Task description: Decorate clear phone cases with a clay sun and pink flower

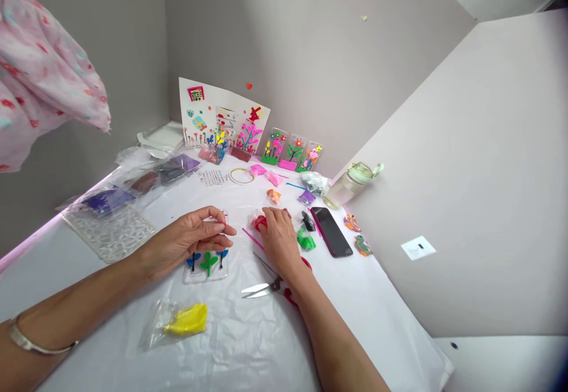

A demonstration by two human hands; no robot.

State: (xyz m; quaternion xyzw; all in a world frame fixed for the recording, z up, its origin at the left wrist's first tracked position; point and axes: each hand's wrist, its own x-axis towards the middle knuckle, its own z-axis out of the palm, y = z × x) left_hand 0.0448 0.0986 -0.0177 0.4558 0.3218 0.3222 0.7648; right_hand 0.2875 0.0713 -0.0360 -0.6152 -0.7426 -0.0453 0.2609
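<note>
Working over the white-covered tabletop (368, 333), we see our left hand (189, 238) above the clear plastic panel (194, 277), its fingers curled, thumb near forefinger; can't tell if anything's pinched. Our right hand (280, 239) reaches across the splayed scissors (258, 291); we'd slide those clear of the wrist first. Its fingers bend down at the red clay packet (258, 223), right of the panel; grip hidden, can't tell. Better to handle that by its wrap. Green clay leaves (208, 263) and smaller blue clay leaves (190, 261) sit on the panel, so we'd carry the left palm high, avoiding smudges.
</note>
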